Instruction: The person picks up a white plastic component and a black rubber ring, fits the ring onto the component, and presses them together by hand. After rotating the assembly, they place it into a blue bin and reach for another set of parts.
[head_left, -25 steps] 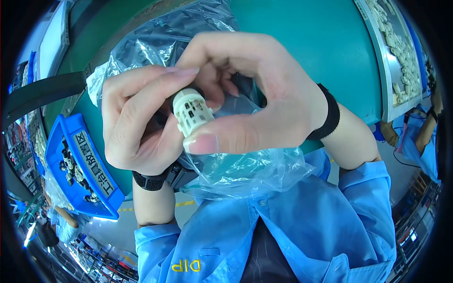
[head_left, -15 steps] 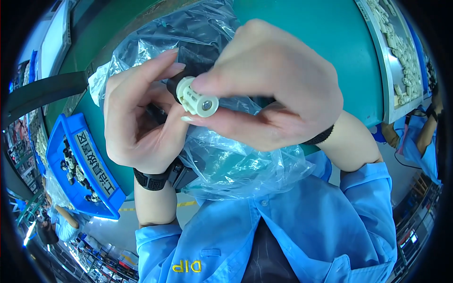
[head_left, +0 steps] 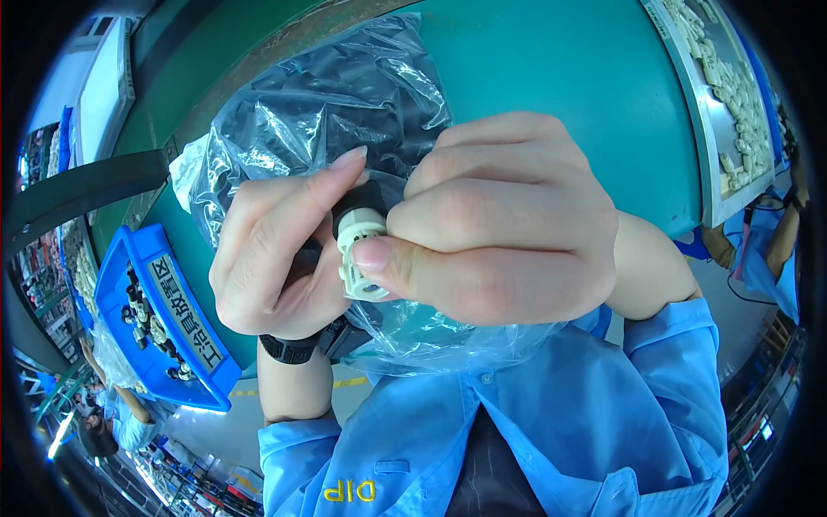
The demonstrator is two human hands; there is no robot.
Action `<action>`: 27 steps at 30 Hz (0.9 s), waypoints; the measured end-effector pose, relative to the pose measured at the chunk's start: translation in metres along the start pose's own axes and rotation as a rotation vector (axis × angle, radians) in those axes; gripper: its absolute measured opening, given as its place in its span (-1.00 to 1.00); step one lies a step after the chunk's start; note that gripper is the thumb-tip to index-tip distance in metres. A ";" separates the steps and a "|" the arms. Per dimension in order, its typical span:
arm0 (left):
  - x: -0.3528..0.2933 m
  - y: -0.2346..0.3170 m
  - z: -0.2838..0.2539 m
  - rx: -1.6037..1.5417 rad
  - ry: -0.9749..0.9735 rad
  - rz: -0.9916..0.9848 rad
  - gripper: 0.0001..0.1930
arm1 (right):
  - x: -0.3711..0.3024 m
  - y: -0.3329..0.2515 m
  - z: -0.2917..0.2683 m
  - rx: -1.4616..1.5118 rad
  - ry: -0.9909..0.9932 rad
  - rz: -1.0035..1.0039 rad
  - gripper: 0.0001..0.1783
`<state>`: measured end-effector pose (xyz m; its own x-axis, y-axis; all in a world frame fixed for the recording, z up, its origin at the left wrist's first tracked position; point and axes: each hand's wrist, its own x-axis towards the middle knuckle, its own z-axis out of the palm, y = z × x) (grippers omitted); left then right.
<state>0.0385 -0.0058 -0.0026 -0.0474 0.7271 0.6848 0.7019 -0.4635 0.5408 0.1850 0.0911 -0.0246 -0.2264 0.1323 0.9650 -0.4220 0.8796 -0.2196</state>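
A small cream-white plastic cylinder (head_left: 362, 226) with a ribbed, slotted body is pinched by my right hand (head_left: 508, 224), the thumb lying along its side. Its upper end meets a short black round piece (head_left: 363, 196). My left hand (head_left: 280, 250) curls around that black piece, its fingertips pointing up beside it. Whether the two pieces are fixed together cannot be seen. Under and behind both hands lies a clear plastic bag (head_left: 345, 95) holding dark pieces; its loose end spreads below my wrists, toward my body.
A blue bin (head_left: 228, 388) with small black-and-white parts stands at the left. At the far right, a metal-edged tray (head_left: 708, 164) holds many cream-white pieces. A dark curved bar (head_left: 95, 183) crosses the left side above the green table (head_left: 560, 60). Other people work beyond both sides.
Both hands have come lower, toward my body, with the pieces. My right fingers have folded in more closely, and the white cylinder now points downward instead of toward the lower right.
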 end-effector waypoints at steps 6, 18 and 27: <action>0.001 0.005 -0.002 -0.017 -0.042 -0.055 -0.66 | 0.002 -0.002 -0.005 0.014 -0.049 0.020 -0.81; 0.002 -0.011 0.010 -0.100 0.014 0.116 -0.72 | 0.001 0.000 0.003 -0.007 0.049 0.065 -0.77; 0.007 -0.005 -0.001 -0.112 -0.173 0.048 -0.84 | 0.005 -0.004 -0.008 0.003 -0.125 0.104 -0.69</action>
<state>0.0344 0.0012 0.0003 0.1135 0.7746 0.6222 0.6166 -0.5460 0.5672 0.1923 0.0917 -0.0174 -0.3762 0.1649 0.9117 -0.3929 0.8628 -0.3181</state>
